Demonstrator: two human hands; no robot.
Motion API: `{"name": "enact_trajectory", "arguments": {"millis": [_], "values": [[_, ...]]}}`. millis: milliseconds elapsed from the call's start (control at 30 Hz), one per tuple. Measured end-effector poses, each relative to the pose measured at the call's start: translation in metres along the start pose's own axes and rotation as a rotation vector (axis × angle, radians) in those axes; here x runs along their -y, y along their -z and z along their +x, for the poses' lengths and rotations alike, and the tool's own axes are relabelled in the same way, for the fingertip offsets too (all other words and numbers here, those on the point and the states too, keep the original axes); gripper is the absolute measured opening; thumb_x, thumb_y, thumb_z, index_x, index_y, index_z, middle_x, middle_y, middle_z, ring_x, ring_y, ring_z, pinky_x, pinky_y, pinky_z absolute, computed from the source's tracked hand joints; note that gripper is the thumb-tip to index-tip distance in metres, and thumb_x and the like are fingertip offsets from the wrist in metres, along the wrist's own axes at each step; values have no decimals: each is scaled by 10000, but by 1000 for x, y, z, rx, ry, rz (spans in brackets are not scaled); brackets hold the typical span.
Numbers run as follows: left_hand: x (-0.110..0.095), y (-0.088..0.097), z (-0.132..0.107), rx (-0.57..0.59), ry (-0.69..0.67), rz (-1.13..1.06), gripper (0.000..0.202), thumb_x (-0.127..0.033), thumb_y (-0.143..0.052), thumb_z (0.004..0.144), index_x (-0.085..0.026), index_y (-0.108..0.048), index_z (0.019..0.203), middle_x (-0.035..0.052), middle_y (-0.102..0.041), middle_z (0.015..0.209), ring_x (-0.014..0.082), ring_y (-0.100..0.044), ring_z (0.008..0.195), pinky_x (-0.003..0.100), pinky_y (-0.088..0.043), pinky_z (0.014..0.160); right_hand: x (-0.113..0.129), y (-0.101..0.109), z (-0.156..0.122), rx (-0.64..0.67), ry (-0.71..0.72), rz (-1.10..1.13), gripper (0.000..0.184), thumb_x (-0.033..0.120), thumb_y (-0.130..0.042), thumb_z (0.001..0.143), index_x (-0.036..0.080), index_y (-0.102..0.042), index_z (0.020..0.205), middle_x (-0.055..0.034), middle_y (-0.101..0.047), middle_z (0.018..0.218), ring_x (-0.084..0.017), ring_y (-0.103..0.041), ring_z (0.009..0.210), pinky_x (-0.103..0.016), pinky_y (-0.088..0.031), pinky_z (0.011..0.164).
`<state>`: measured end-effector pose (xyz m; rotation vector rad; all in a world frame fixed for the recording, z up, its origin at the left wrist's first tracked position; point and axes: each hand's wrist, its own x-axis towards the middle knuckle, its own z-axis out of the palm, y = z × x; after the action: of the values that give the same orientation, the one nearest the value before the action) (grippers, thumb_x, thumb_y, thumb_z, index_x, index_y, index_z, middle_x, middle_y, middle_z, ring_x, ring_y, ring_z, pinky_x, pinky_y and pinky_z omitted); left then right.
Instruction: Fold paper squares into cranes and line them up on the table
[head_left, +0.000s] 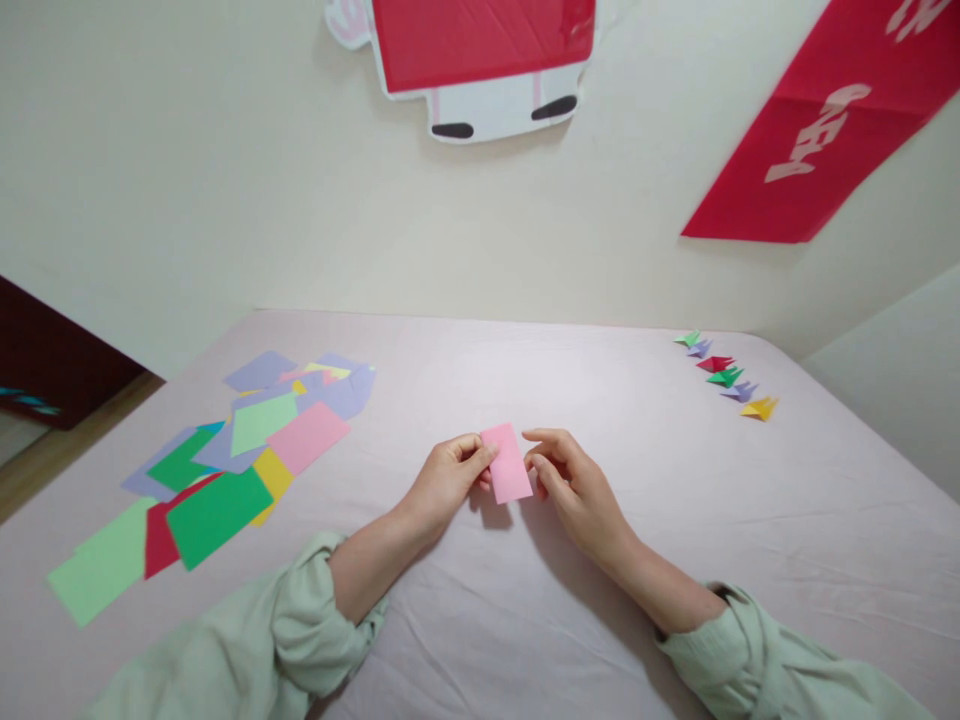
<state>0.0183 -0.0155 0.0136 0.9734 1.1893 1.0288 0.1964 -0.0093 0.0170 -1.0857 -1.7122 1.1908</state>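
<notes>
Holding is done by the left hand (450, 478): a small pink paper (511, 475) is pinched by its left edge, the thumb being laid across the front and the fingers closed behind, so that no gap is left around it. The paper is held upright, slightly tilted, in front of the body and over the pale cloth (480, 610), on which a shadow is cast just below it. Beside the paper's right edge the right hand (577, 490) is held half open, with thumb and forefinger parted and the other fingers curled; nothing is seen to be gripped by it (whether the edge is brushed by a fingertip cannot be told).

The left fingertips are mostly hidden behind the paper, and the paper's back cannot be seen. To the left, loose coloured sheets (219, 515) are spread in overlapping layers, many being partly covered, so that their number is hard to make out. At the far right, small folded paper pieces (725, 377) are lined up in a row, their finer folds too small to be read. Above, a red banner (806, 150) is cut off by the frame, and both sleeves (319, 610) are cropped below.
</notes>
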Motion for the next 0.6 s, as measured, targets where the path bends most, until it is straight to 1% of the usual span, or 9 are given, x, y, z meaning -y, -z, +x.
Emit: {"name": "enact_trajectory", "arguments": {"millis": [33,67,100,167,267,333,400,500,600], "values": [[0,1,0,-1,10,-19,390,-502,-680,753,-134,-573,682,-13,-545,630,90,-473,563,218,-368,562,0,1,0,10,49,-31,289,213,-432,933,213,-540,1201,-18,-615,869,-132,-525,633,-266,-419,607],[-1,2,1,3,17,-31,394,-503,-683,751,-136,-569,667,-12,-545,618,88,-473,553,216,-363,552,0,2,-1,30,100,-69,326,171,-434,914,223,-550,1214,-31,-621,921,-137,-538,676,-270,-424,634],[-1,3,1,11,19,-34,397,-504,-682,754,-136,-569,655,-10,-545,609,87,-473,545,214,-361,545,-1,2,-1,55,149,-106,338,131,-434,890,228,-583,1178,-38,-622,943,-145,-549,723,-273,-425,662],[0,4,0,36,17,-29,403,-506,-668,772,-137,-572,640,-7,-549,595,86,-474,536,213,-363,541,-1,2,0,91,210,-146,334,72,-431,841,225,-643,1048,-38,-616,921,-154,-555,776,-278,-418,699],[-2,3,-1,81,19,-6,410,-506,-636,797,-140,-573,624,-5,-555,593,92,-480,544,219,-367,554,0,1,1,89,183,-122,266,67,-459,809,211,-657,915,-22,-594,847,-143,-541,723,-271,-408,677],[-3,3,-2,98,6,22,408,-497,-627,802,-142,-566,610,-9,-544,595,98,-478,566,222,-361,568,0,0,2,75,123,-81,177,127,-502,832,203,-653,884,-13,-583,820,-133,-526,674,-263,-402,640],[-4,3,-2,103,-8,52,404,-489,-619,803,-141,-560,606,-14,-523,600,102,-465,583,222,-347,571,-1,0,4,82,53,-24,117,228,-533,874,195,-644,859,-3,-576,772,-128,-518,637,-258,-396,609],[-4,2,-3,109,9,75,374,-470,-596,808,-141,-565,635,-16,-503,609,105,-443,580,224,-329,547,-3,0,5,78,-47,66,228,380,-535,912,188,-609,812,19,-558,661,-128,-516,590,-255,-397,587],[-4,0,-4,106,12,109,332,-428,-581,807,-145,-561,635,-14,-502,601,107,-443,572,224,-331,535,-7,-1,6,34,-92,124,284,454,-559,902,193,-569,791,33,-554,608,-126,-517,565,-251,-397,576]]}}
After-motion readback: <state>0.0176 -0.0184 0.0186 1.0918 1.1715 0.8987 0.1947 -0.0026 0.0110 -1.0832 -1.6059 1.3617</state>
